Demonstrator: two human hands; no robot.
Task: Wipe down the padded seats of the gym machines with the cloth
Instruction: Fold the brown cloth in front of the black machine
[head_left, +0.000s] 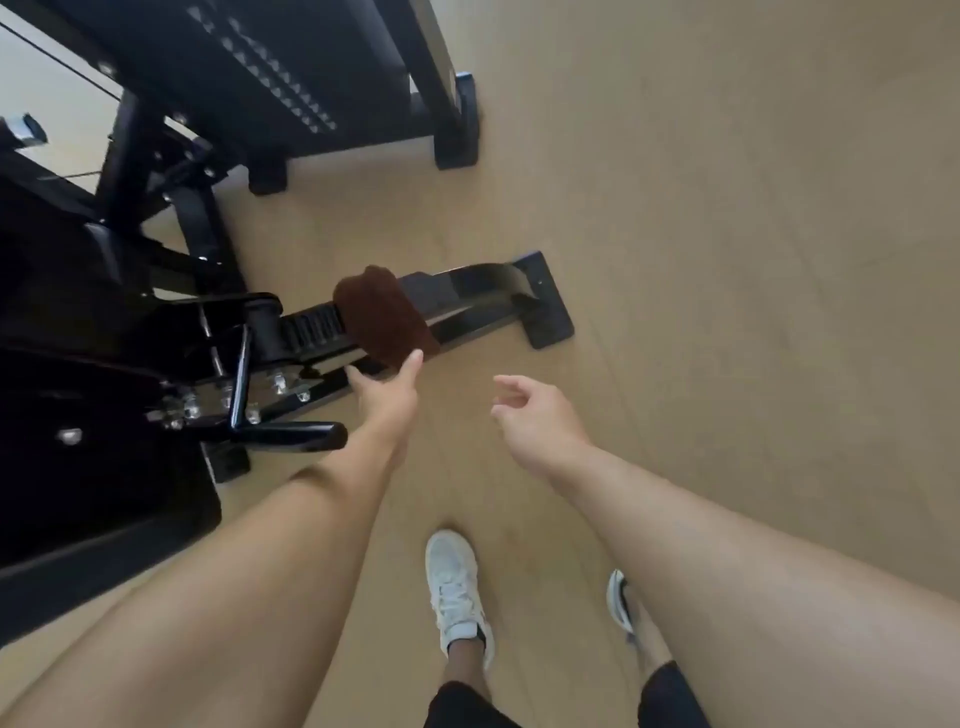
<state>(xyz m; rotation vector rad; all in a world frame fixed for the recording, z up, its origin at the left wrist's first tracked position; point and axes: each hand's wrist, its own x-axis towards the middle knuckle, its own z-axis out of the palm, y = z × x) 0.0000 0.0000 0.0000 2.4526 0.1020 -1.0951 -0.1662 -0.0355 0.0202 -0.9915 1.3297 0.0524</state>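
Left hand (387, 395): grip pinching the near lower edge of a brown cloth (382, 317), thumb and fingertips closed on the fabric; remainder of the cloth standing up and forward from the pinch, a folded oblong pad, long axis running from near right to far left.

Right hand (535, 410): grip released, fingers loosely curled, holding nothing; just right of the left hand, apart from the cloth and from the machine.

Cloth position: in the air over the black floor rail (467, 306) of a gym machine (130, 332); contact with the rail not apparent, but not certain.

Key relation: machine body lying to the left and forward of the left grip; left hand plainly the nearer of the two, and the one carrying the cloth. Likely dark padding at the far left edge (36, 280), too dark and blurred to confirm as a seat. Judged stage: cloth in hand, no pad under it.

Surrounding items: black handle bar (291, 434) just left of the left forearm; second machine frame (291, 78) at top; tan floor (727, 234); white shoes (454, 587) at bottom.

Hidden or unclear: seat surfaces not identifiable; machine cut off at left; whole view motion-blurred.
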